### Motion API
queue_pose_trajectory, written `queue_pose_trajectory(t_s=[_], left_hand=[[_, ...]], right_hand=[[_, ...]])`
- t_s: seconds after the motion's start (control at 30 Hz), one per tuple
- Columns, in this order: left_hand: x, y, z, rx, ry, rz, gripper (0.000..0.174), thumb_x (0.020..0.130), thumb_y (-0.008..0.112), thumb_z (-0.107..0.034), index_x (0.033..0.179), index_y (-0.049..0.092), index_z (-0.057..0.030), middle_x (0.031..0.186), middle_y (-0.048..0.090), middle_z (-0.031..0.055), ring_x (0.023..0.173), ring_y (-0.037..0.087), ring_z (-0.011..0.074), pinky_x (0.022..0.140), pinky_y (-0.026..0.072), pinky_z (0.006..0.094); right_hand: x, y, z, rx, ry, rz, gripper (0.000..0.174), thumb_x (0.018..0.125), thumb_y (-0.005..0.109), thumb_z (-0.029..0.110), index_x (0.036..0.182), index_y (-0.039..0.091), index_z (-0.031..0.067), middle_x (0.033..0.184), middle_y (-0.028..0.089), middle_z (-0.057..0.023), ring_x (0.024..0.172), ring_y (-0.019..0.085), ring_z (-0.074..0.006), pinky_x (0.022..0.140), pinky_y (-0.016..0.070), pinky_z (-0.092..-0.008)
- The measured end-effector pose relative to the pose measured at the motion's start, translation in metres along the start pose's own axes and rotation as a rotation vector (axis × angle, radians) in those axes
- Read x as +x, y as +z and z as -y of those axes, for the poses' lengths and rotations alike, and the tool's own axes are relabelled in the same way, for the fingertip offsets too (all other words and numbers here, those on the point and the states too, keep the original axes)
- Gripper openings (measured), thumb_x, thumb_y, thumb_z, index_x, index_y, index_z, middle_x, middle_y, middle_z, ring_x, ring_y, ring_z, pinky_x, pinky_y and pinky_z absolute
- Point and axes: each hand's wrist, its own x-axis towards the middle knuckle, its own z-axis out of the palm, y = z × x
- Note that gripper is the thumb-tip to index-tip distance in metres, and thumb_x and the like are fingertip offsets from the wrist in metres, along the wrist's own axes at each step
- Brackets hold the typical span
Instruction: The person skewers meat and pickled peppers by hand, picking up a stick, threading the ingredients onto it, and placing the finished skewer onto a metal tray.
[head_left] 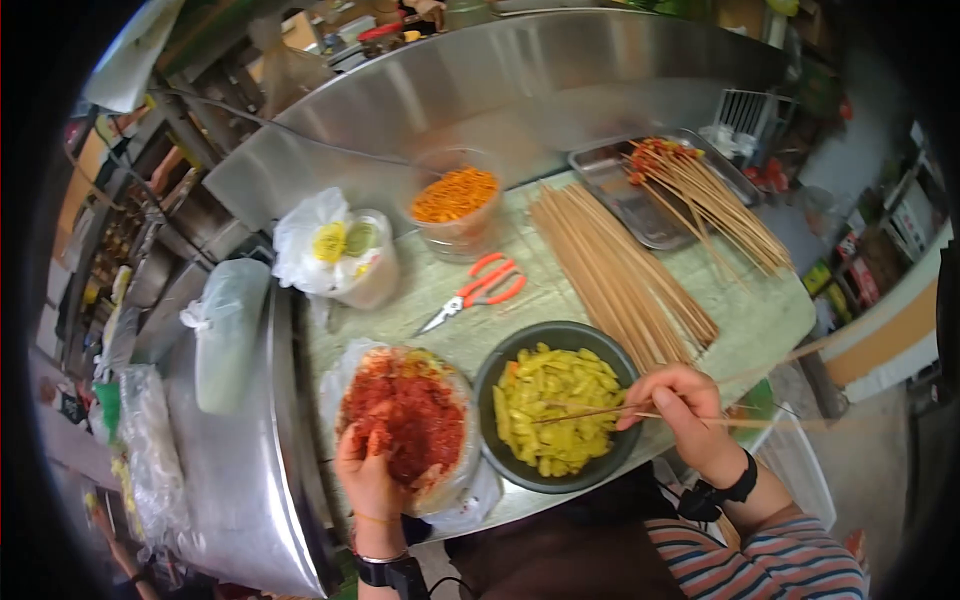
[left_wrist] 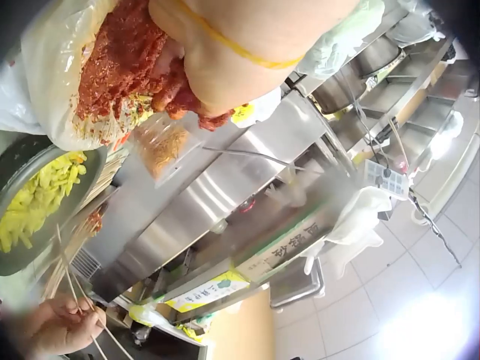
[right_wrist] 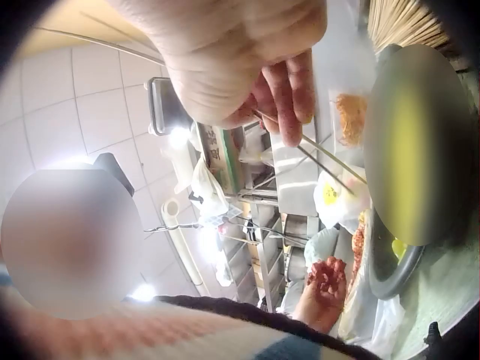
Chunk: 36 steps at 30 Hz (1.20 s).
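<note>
My left hand (head_left: 368, 475) is over the bowl of red, spice-coated meat (head_left: 430, 410), its curled fingertips smeared red and gathered round some of it. In the right wrist view the left hand (right_wrist: 324, 296) shows red clumps on its fingers. My right hand (head_left: 690, 405) pinches two thin wooden skewers (head_left: 585, 414), their ends pointing left over the dark round bowl. That bowl (head_left: 490, 440) holds yellow-green cut strips (head_left: 555, 400) and stands right beside the meat. The right hand's fingers (right_wrist: 281, 101) curl around the skewers in the right wrist view.
Behind the bowls lie red-handled scissors (head_left: 490, 280), a tub of orange shreds (head_left: 455, 195) and a white bagged tub (head_left: 370, 270). A bundle of bare skewers (head_left: 620, 270) fans across the table, beside a metal tray (head_left: 650, 235) with loaded skewers (head_left: 700, 190). A metal splash guard (head_left: 560, 75) curves behind.
</note>
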Motion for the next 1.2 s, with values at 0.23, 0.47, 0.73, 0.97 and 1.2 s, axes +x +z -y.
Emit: queue_pose_trajectory(t_s=[0.23, 0.47, 0.73, 0.97, 1.2], left_hand=[[-0.003, 0.015, 0.003, -0.01, 0.104, 0.005, 0.016, 0.084, 0.057, -0.001, 0.099, 0.061, 0.0033, 0.103, 0.062, 0.009, 0.074, 0.059, 0.0134, 0.064, 0.0484, 0.024], [-0.015, 0.04, -0.002, -0.238, -0.161, -0.171, 0.013, 0.086, 0.056, -0.003, 0.096, 0.061, 0.0026, 0.086, 0.065, 0.0093, 0.07, 0.059, 0.0133, 0.06, 0.0473, 0.0235], [-0.014, 0.035, 0.02, -0.223, -0.057, -0.096, 0.014, 0.086, 0.054, -0.001, 0.098, 0.06, 0.004, 0.089, 0.065, 0.0111, 0.076, 0.061, 0.016, 0.067, 0.0496, 0.0254], [-0.013, 0.033, 0.024, -0.268, -0.097, -0.073, 0.018, 0.089, 0.052, -0.007, 0.102, 0.059, 0.0039, 0.092, 0.064, 0.013, 0.078, 0.062, 0.0185, 0.068, 0.051, 0.0278], [-0.013, 0.028, 0.029, -0.256, -0.069, -0.035, 0.022, 0.091, 0.05, -0.011, 0.104, 0.057, 0.0041, 0.092, 0.064, 0.0135, 0.078, 0.062, 0.0188, 0.068, 0.0518, 0.0289]], right_hand=[[0.011, -0.011, 0.014, -0.159, -0.062, 0.068, 0.024, 0.096, 0.04, 0.018, 0.098, 0.053, -0.0018, 0.086, 0.054, -0.0069, 0.071, 0.057, -0.0123, 0.068, 0.048, -0.0244], [0.026, 0.004, 0.007, -0.042, 0.04, -0.004, 0.025, 0.096, 0.041, 0.017, 0.095, 0.055, -0.0029, 0.085, 0.054, -0.0071, 0.069, 0.057, -0.0113, 0.064, 0.0482, -0.0221], [0.04, 0.029, -0.003, -0.2, 0.002, 0.164, 0.027, 0.096, 0.04, 0.018, 0.091, 0.055, -0.0029, 0.077, 0.053, -0.0068, 0.061, 0.057, -0.0115, 0.057, 0.047, -0.0209], [0.037, 0.031, 0.003, -0.148, 0.172, 0.149, 0.03, 0.097, 0.038, 0.02, 0.088, 0.054, -0.0028, 0.072, 0.052, -0.0061, 0.058, 0.057, -0.0114, 0.053, 0.0447, -0.0204], [0.034, 0.042, -0.011, -0.196, 0.258, 0.176, 0.031, 0.097, 0.039, 0.018, 0.083, 0.055, -0.0036, 0.071, 0.053, -0.0055, 0.054, 0.057, -0.0113, 0.05, 0.0445, -0.0212]])
